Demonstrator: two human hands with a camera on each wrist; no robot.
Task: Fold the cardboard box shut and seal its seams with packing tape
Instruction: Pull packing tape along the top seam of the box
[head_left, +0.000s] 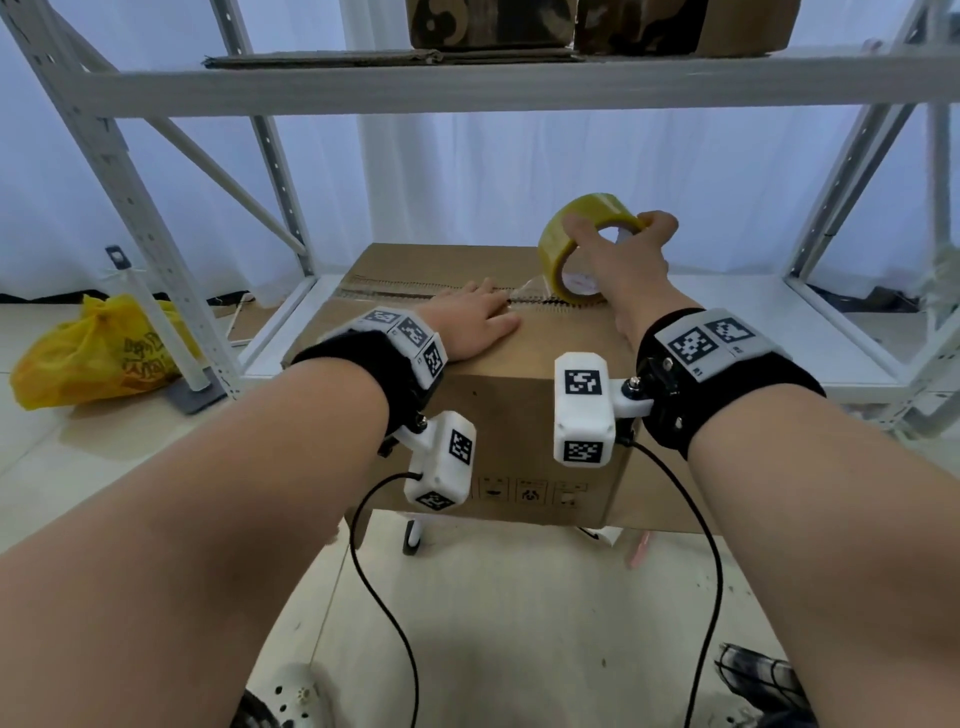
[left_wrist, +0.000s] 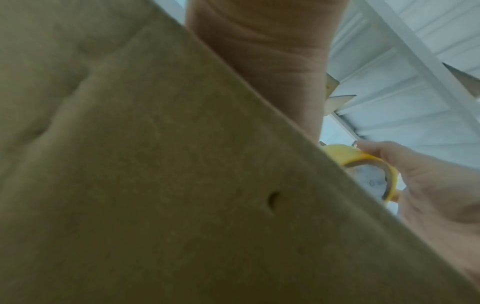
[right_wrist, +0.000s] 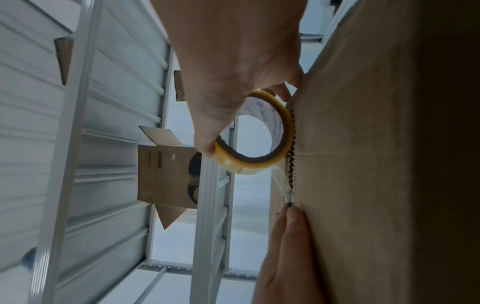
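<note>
Brown corrugated box (head_left: 498, 415), flaps folded down, sits on a white stand in front of a white metal rack (head_left: 467, 93). Centre seam on the lid shows raw fluted edges. Left hand (head_left: 475, 325) lies flat on the lid, fingers straight, tips pressing the free end of a clear tape strip (head_left: 530, 293) onto the seam near mid-lid. Right hand (head_left: 618, 260) grips the tape roll (head_left: 576, 249): thumb on the outer wrap, fingers hooked through the core. Roll is a glossy yellow-tinted ring with a white printed core, standing on edge on the seam toward the lid's right edge. Short stretch of strip runs taut from roll to left fingertips. Right wrist view confirms it: roll (right_wrist: 262, 135) touching the seam, left finger (right_wrist: 291, 226) pinning the strip. Crumpled yellow plastic bag (head_left: 98, 353) on the floor at left; more cardboard boxes (head_left: 597, 26) on the rack's upper shelf.
</note>
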